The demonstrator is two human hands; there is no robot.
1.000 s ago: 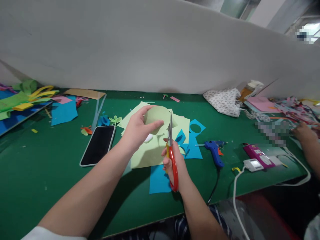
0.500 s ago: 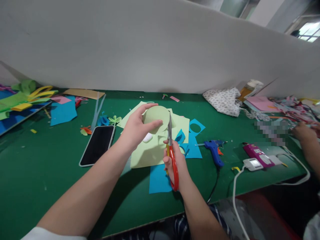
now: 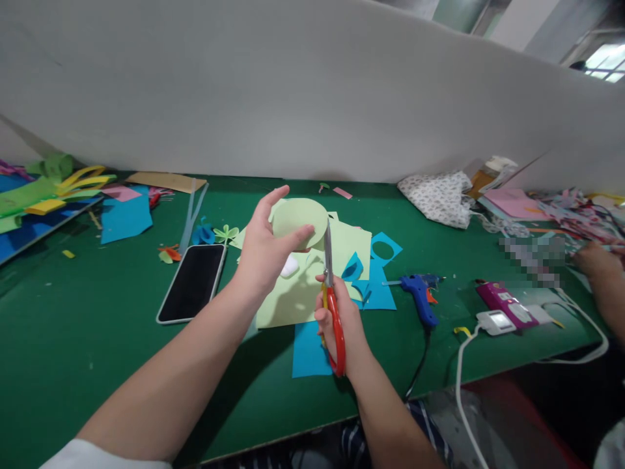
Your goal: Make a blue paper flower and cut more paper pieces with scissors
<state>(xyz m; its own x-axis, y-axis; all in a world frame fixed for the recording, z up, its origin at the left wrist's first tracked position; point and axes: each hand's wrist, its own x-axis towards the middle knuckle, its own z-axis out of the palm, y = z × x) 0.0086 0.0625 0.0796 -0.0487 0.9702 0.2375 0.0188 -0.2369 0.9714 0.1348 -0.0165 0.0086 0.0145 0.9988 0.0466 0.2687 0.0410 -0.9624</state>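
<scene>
A round piece of light green paper (image 3: 300, 220) is pinched in my left hand (image 3: 266, 244), thumb on its face, raised above the table. My right hand (image 3: 344, 319) is wrapped round red-handled scissors (image 3: 336, 332), whose blades point away from me along the disc's right edge. Whether the blades touch the paper I cannot tell. Beneath both hands lies a larger light green sheet (image 3: 288, 309), with a small white object (image 3: 290, 266) on it. Blue paper (image 3: 307, 358) sticks out below that sheet, and a blue piece with a round hole (image 3: 398, 249) lies to its right.
A phone (image 3: 193, 283) lies left of the sheets. To the right are a blue glue gun (image 3: 418, 296), a magenta box-shaped item (image 3: 505, 303) and a white cable (image 3: 459, 391). Coloured strips (image 3: 53, 189) are piled at far left. Another person's hand (image 3: 598, 260) is at the right edge.
My left hand has shifted slightly left with the green disc, which has turned and tilted. The scissors have moved slightly left and remain beside its right edge.
</scene>
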